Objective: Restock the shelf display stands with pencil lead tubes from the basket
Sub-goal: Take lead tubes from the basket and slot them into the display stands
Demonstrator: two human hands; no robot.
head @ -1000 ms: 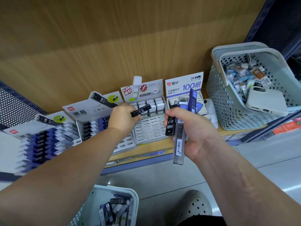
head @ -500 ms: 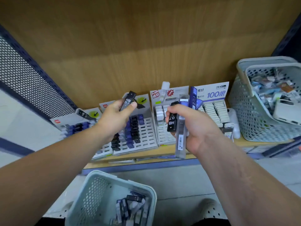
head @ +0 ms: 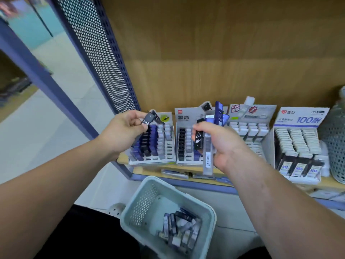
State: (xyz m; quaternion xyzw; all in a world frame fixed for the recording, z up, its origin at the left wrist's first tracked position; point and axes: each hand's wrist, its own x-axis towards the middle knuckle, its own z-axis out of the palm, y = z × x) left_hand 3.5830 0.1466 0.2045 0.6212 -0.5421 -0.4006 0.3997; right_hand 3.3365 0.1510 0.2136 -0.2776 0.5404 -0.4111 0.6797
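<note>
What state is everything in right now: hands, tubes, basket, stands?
Left hand, pinching one black tube.
Right hand, gripping a bundle of tubes.
Basket, upright, loose tubes piled at one end.
Leftmost stand, partly stocked, some slots empty.

Four white cardboard display stands [head: 250, 131] stand in a row along the front edge of the wooden shelf [head: 168, 170]. The row runs from the perforated metal side panel [head: 97, 53] at the shelf's left end to the pale round mesh basket [head: 334, 135] at its right end. Below and before the front edge, a pale rectangular plastic basket [head: 168, 186] contains loose pencil lead tubes [head: 179, 228].
</note>
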